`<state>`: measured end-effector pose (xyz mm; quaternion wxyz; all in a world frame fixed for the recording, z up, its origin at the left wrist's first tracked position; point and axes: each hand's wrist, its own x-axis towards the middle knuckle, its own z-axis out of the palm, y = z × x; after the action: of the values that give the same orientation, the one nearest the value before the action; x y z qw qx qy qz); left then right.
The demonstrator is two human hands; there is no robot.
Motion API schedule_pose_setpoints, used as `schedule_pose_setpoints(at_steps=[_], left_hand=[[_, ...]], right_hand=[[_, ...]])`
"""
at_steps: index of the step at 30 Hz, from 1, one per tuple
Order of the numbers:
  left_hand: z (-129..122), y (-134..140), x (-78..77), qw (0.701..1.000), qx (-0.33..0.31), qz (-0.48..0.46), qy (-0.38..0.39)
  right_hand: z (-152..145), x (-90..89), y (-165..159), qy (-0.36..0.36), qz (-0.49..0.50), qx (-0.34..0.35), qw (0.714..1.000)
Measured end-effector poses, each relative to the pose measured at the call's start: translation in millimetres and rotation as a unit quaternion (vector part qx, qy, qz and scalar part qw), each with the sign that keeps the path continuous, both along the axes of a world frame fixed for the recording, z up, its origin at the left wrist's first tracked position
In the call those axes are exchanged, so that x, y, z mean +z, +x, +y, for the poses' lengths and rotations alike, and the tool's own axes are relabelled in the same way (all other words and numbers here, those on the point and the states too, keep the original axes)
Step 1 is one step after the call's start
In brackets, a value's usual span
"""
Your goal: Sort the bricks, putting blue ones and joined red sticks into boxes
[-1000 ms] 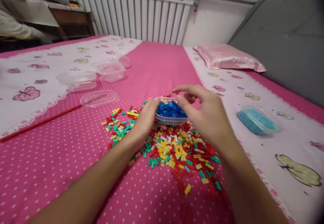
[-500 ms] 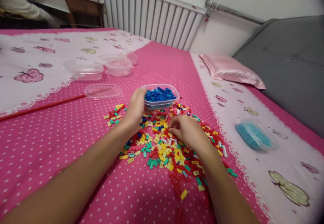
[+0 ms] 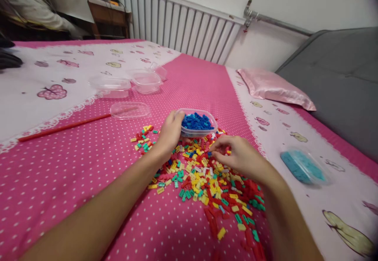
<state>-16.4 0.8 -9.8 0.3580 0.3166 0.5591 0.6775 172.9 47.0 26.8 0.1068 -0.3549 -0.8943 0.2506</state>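
Note:
My left hand grips the left end of a clear plastic container, holding it above the far side of a spread heap. Small blue building bricks fill it. Over the heap, my right hand is pinched, thumb and forefinger at a small blue brick. The pile of loose bricks below both hands is mostly yellow, red, green and white. Part of it is hidden by my hands and forearms.
A lidded container of turquoise bricks rests at the right. Clear containers and a lid lie at the left, with a thin red stick. A pink pillow, grey headboard and white radiator stand beyond.
The view has shifted, so the bed and containers appear farther right and lower. My right hand has moved a little within the heap and a blue brick shows at its fingertips. My left hand keeps the container.

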Motion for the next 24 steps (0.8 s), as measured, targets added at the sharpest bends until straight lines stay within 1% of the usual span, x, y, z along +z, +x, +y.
schedule_pose_setpoints(at_steps=[2, 3, 4, 5, 7, 8, 9, 11, 13, 15, 16, 17, 19, 21, 22, 24], left_hand=[[-1, 2, -3.1, 1.0, -0.003, 0.008, -0.004], [-1, 4, -4.8, 1.0, -0.008, 0.011, -0.005], [-2, 7, -6.4, 1.0, -0.016, 0.012, -0.006], [-3, 11, -7.7, 1.0, -0.027, 0.013, -0.005], [-6, 19, -9.2, 0.998, -0.054, 0.012, -0.003], [-7, 23, -9.3, 0.998, -0.066, 0.011, -0.001], [-8, 26, -9.0, 0.997, -0.075, 0.01, 0.001], [-10, 29, -7.4, 0.996, -0.091, 0.006, 0.003], [-11, 28, -4.8, 0.995, -0.099, -0.002, 0.0], [-12, 25, -2.0, 0.994, -0.111, -0.014, -0.006], [-12, 22, -0.7, 0.993, -0.117, -0.019, -0.009], [-12, 20, 0.3, 0.992, -0.125, -0.025, -0.012], [-13, 16, 1.6, 0.987, -0.16, -0.031, -0.014], [-13, 11, 2.1, 0.978, -0.209, -0.022, -0.012], [-13, 9, 2.5, 0.972, -0.234, -0.015, -0.008], [-13, 5, 4.0, 0.955, -0.295, -0.005, 0.009]], right_hand=[[-3, 13.5, 7, -0.028, 0.069, 0.002, 0.997], [-6, 18.2, 8, -0.025, 0.11, -0.012, 0.994], [-9, 20.9, 6, -0.007, 0.156, -0.041, 0.987], [-14, 21.6, 3, 0.026, 0.204, -0.082, 0.975], [-23, 17.9, -9, 0.11, 0.261, -0.152, 0.947], [-28, 14.7, -16, 0.147, 0.258, -0.163, 0.941], [-32, 11.5, -23, 0.175, 0.24, -0.161, 0.941], [-36, 6.7, -30, 0.209, 0.206, -0.143, 0.945], [-33, 5.1, -29, 0.234, 0.223, -0.153, 0.934], [-23, 4.2, -20, 0.246, 0.249, -0.162, 0.923], [-16, 2.9, -14, 0.235, 0.248, -0.152, 0.927], [-8, 0.8, -9, 0.208, 0.233, -0.13, 0.941], [6, -5.3, -1, 0.107, 0.202, -0.064, 0.971], [14, -11.2, 4, 0.015, 0.189, -0.023, 0.982], [17, -12.9, 5, -0.008, 0.185, -0.016, 0.983], [17, -12.3, 7, -0.013, 0.174, -0.02, 0.984]])
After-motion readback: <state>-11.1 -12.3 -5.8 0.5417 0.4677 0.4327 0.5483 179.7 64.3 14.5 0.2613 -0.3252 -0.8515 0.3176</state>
